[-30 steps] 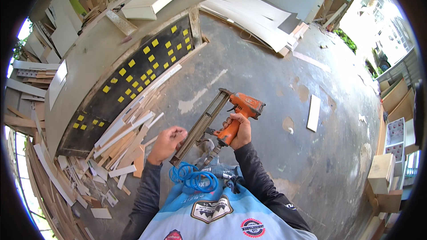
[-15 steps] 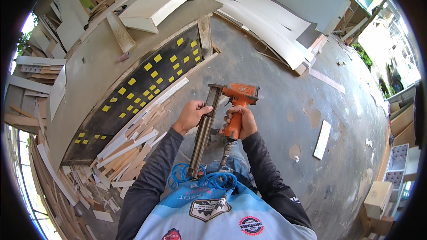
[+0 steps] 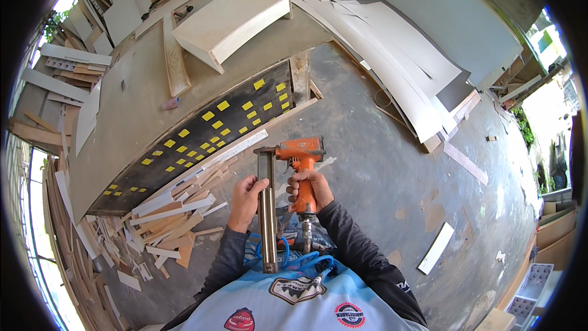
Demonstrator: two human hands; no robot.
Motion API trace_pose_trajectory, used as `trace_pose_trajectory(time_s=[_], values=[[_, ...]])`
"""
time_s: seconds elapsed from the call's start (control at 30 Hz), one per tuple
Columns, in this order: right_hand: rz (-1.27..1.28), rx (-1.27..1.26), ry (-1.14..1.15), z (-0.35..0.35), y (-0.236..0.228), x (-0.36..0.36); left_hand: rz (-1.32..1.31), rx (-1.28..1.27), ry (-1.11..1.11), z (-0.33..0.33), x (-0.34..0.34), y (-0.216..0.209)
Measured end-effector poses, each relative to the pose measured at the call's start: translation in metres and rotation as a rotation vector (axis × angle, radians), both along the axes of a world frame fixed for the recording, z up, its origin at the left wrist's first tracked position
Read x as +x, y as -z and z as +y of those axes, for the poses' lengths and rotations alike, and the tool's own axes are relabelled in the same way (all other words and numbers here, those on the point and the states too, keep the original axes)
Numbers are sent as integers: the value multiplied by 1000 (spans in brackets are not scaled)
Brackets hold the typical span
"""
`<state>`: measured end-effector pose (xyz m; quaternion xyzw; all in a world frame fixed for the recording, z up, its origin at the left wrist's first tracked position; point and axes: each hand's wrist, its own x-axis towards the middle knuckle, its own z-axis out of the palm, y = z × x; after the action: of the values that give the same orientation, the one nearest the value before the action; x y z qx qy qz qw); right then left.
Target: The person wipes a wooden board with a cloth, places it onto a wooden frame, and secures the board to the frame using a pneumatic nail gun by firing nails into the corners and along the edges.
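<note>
1. Nearest the camera, a pale blue shirt (image 3: 285, 315) is seen, with the tail end of the magazine now overlapping its upper part. A bit of blue hose (image 3: 287, 248) is mostly hidden behind that metal; more of the coil was shown half a second ago.
2. The orange nail gun (image 3: 300, 148) is held up in front of the body, between both hands. Its long metal magazine (image 3: 267, 220) was slanted a second ago; now it's pretty much straight up and down in view.
3. The handle is gripped by the right hand (image 3: 313, 189), fingers curled snugly around it, same as in both earlier frames.
4. The left hand (image 3: 247, 201) was held clear of the magazine a second ago. Now the thumb is laid on it, fingers half curled alongside; whether they're closed around the metal can't be told. Contact is made lower down than half a second ago.
5. Beyond, to the left, wood offcuts (image 3: 174, 220) are heaped on the floor. To the right, a white strip (image 3: 436, 248) is seen lower in view than before.
6. Farther back, a white box-like piece (image 3: 236, 21) is set on the workbench (image 3: 141, 92), near some white sheets (image 3: 392, 61).
</note>
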<state>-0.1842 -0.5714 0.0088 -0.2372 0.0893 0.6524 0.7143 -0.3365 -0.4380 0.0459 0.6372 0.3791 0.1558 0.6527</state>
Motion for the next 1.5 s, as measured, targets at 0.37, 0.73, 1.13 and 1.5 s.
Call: trace_pose_trajectory(time_s=[0.37, 0.73, 1.13, 1.5], values=[[-33, -64, 99, 47, 16, 91, 30, 129, 294, -6, 1, -13], [-121, -30, 500, 126, 29, 194, -471, 197, -331, 134, 150, 2], [-363, 120, 647, 248, -33, 201, -734, -86, -631, 261, 254, 29], [-254, -122, 555, 329, 29, 310, -462, -334, -763, 322, 237, 95]])
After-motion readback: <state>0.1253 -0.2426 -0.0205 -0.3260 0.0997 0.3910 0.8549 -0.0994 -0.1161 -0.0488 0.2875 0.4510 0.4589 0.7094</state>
